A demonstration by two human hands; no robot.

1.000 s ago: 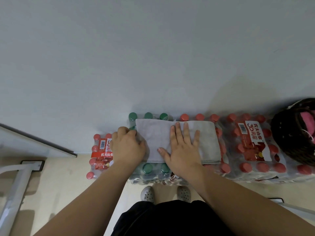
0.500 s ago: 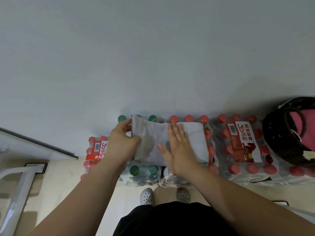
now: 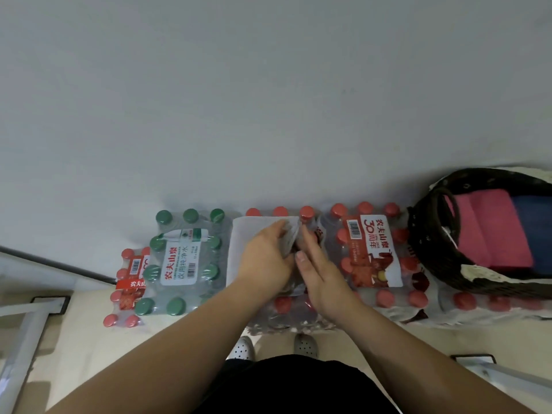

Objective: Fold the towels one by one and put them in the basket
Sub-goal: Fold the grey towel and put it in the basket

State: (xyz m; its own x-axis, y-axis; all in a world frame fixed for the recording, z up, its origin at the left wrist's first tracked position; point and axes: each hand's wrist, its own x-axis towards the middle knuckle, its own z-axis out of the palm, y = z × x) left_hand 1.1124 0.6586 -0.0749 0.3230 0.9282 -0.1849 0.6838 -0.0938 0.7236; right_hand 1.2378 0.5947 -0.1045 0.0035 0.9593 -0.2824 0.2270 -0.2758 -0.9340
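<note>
A grey towel (image 3: 242, 240) lies folded on a pack of red-capped bottles in the middle. My left hand (image 3: 265, 258) lies on top of it and holds its folded-over edge at the right side. My right hand (image 3: 321, 276) stands edge-on just right of that fold, fingers straight, touching the towel's right edge. A dark wicker basket (image 3: 430, 234) sits at the far right on more bottle packs, with a folded pink towel (image 3: 493, 231) and a blue towel (image 3: 534, 234) inside.
Packs of bottled water line the wall: green-capped ones (image 3: 182, 258) on the left, red-capped ones (image 3: 373, 255) beside the basket, a lower red-capped pack (image 3: 127, 288) at far left. A white metal frame (image 3: 27, 324) stands at lower left. My shoes (image 3: 304, 345) are below.
My left hand has carried the towel's left half over to the right, so the towel is now half as wide. My right hand has slid off the top to its right edge.
</note>
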